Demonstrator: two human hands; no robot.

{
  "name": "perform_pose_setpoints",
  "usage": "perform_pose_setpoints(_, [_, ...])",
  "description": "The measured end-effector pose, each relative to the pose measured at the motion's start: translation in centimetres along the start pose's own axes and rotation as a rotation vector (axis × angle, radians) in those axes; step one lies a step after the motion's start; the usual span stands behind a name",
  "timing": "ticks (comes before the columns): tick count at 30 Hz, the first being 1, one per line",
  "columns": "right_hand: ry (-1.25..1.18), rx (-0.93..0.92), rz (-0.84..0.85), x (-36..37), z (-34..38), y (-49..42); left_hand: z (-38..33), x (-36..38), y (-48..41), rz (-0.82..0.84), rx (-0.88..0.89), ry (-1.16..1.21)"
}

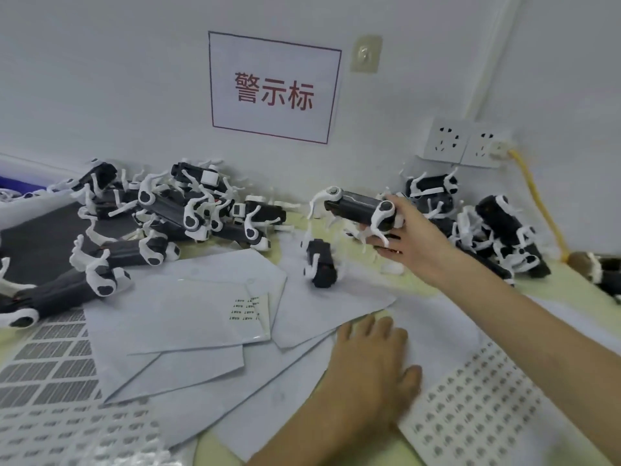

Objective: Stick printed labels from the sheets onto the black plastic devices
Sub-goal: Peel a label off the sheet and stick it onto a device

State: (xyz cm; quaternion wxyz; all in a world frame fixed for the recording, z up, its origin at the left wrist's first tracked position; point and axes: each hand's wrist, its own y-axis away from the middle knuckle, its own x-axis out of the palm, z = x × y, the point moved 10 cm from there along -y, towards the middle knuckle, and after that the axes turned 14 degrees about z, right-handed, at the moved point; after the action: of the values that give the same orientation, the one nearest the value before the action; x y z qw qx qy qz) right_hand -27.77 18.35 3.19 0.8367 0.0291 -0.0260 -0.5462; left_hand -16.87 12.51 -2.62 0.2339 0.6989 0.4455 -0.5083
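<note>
over the sheets [188, 314], right hand [416, 243] holds black device [356, 205], white curved legs

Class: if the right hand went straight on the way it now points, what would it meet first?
Probably the heap of black devices by the wall, with the held device in the right hand striking first. Depth is unclear; it might pass above them to the wall.
</note>
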Motion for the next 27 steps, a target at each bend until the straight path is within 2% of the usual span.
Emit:
perform_pose_setpoints(1, [-0.028, -0.026, 0.011, -0.3, 0.3, 1.7, -0.8, -0.4, 1.4, -0.046, -0.004, 0.069])
perform_pose_setpoints(2, [-0.08, -0.053, 0.033, -0.3, 0.4, 3.3, -0.6, -0.3, 2.3, -0.025, -0.069, 0.161])
perform_pose_setpoints(3, [-0.143, -0.08, 0.062, -0.3, 0.3, 5.0, -0.1, -2.0, 2.7, -0.087, -0.077, 0.345])
perform_pose_setpoints(7, [-0.282, -0.188, 0.186, 0.1, -0.3, 10.9, 1.9, -1.2, 3.1, -0.166, -0.218, 1.364])
perform_pose_setpoints(9, [-0.316, -0.227, 0.181, -0.1, -1.2, 12.6, 2.4, -1.0, 3.2, -0.182, -0.243, 1.709])
perform_pose_setpoints(12, [-0.322, -0.265, 0.174, -0.3, -2.5, 13.4, 1.8, -0.7, 3.1, -0.103, -0.202, 1.76])
perform_pose_setpoints(17, [-0.155, -0.32, 0.123, -0.2, -2.2, 13.6, -0.3, -0.1, 2.8, 0.181, -0.132, 1.673])
perform_pose_setpoints(19, [-0.112, -0.328, 0.105, -0.2, -2.0, 13.6, -1.9, 0.3, 3.0, 0.363, -0.074, 1.648])
perform_pose_setpoints(23, [-0.039, -0.361, 0.077, -0.7, -2.0, 13.8, -5.3, 1.0, 4.0, 0.692, 0.137, 1.617])
perform_pose_setpoints(27, [0.129, -0.382, -0.011, -1.2, -2.1, 13.9, -6.6, 1.0, 4.7, 0.796, 0.303, 1.566])
